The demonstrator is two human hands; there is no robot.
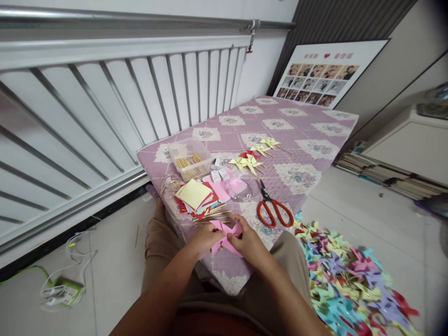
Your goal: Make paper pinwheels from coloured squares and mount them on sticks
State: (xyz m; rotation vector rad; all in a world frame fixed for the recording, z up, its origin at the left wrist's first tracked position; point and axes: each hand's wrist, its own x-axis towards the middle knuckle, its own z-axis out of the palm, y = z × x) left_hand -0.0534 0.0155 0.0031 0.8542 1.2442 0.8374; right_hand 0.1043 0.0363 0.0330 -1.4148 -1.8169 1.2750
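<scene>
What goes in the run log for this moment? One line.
left hand: holding pink paper pinwheel | right hand: holding same | nearby: wooden sticks, red scissors

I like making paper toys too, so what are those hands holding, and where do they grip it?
Both hands hold one folded pink paper pinwheel: the left hand pinches its left side, the right hand its right side.

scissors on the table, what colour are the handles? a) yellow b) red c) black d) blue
b, the scissors lie on the quilted table to the right of the paper stack, and their handle loops are red, with dark blades.
</scene>
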